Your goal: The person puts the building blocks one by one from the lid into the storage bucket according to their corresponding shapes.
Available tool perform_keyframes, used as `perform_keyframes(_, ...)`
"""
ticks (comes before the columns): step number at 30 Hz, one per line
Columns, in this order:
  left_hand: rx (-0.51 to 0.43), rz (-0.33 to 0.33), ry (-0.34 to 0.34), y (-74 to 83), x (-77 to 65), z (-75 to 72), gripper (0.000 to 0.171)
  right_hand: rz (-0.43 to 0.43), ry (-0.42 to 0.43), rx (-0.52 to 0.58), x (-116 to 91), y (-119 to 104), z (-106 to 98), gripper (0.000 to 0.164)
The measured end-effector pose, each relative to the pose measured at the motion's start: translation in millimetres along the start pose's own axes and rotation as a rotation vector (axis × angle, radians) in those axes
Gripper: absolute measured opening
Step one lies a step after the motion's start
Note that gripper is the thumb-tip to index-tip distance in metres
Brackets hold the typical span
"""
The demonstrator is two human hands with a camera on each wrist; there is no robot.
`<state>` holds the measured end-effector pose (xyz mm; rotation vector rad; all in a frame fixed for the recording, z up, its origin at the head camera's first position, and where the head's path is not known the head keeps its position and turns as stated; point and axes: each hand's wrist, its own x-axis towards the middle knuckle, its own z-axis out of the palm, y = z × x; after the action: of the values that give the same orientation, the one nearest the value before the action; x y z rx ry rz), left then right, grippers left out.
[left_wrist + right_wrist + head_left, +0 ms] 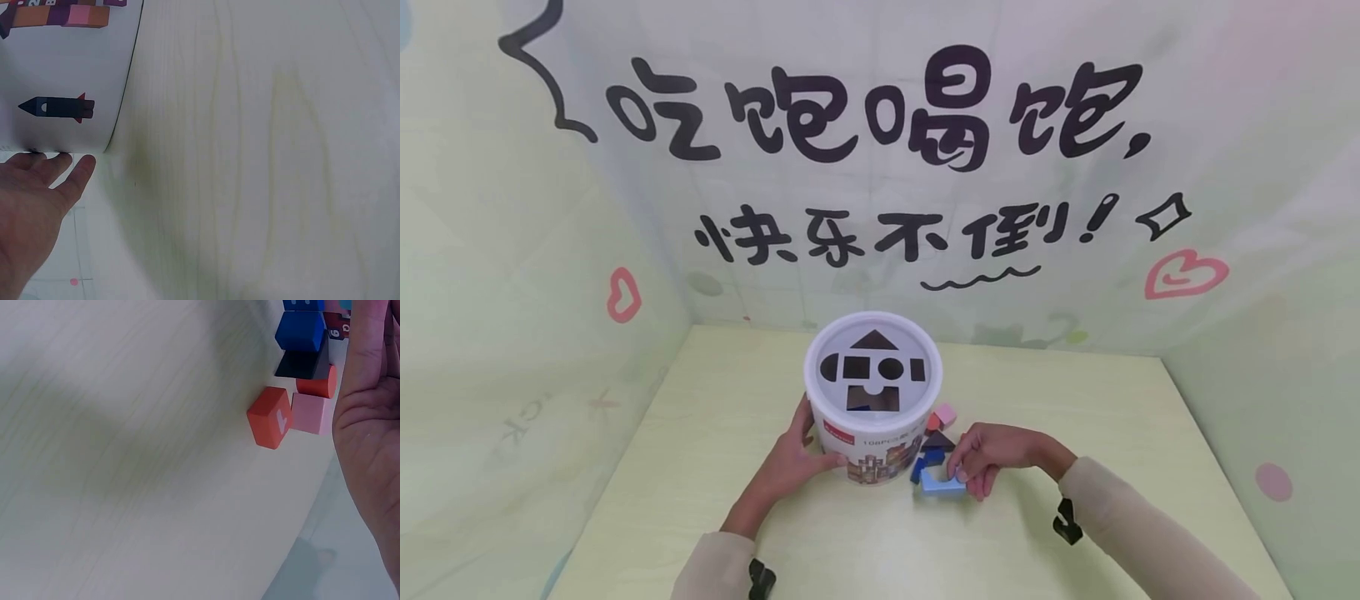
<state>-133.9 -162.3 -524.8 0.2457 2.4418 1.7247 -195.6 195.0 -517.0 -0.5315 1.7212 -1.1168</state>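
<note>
- The table (865, 550) carries everything; a knock from either sleeve could scatter the loose pieces across it.
- The bucket (857, 450) stands upright and could slide or tip if pushed unevenly from one side. Its lid (874, 365) is on, with shaped holes facing up.
- The left hand (790, 462) is spread against the bucket's near left side, thumb to the front; too hard a push could shove the bucket into the loose pieces.
- The right hand (988, 454) pinches one end of the light blue block (942, 486); held only there, the block could swing or slip. It lies at the fingertips, left of the palm, near the bucket's right side; whether it touches the table I cannot tell.
- The blue blocks (934, 457), dark triangle block (937, 442) and pink block (947, 414) crowd beside the bucket; a low fingertip could knock them.
</note>
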Motion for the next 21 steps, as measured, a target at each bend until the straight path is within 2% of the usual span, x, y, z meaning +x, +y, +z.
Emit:
perform_keyframes(3,0.004,-0.004,-0.003,-4.6,3.5,-1.7,0.115,-0.021,-0.029,0.000,0.0,-8.5,1.2,0.016)
perform_keyframes(9,0.000,-0.003,0.008,-29.5,14.2,-1.6,0.116,-0.032,-0.058,0.001,1.9,-21.8,5.5,0.016)
perform_keyframes(11,0.003,0.010,0.009,-32.8,15.7,-2.4,0.115,-0.029,-0.063,0.001,2.5,-25.3,6.6,0.015)
perform_keyframes(13,0.008,0.018,0.005,-33.0,16.5,-3.6,0.115,-0.028,-0.071,-0.003,3.3,-29.2,8.0,0.015)
perform_keyframes(15,0.003,0.012,-0.006,-23.8,14.7,-6.3,0.115,-0.029,-0.080,-0.010,4.3,-33.6,9.5,0.015)
perform_keyframes(17,0.002,0.003,-0.015,-21.9,15.6,-8.1,0.115,-0.030,-0.091,-0.014,5.2,-38.6,11.0,0.015)
perform_keyframes(20,-0.004,-0.007,-0.021,-22.3,17.9,-10.4,0.116,-0.024,-0.107,-0.023,6.1,-46.5,12.7,0.015)
perform_keyframes(21,-0.002,-0.008,-0.021,-27.1,19.9,-10.3,0.116,-0.024,-0.110,-0.027,6.1,-49.0,13.0,0.015)
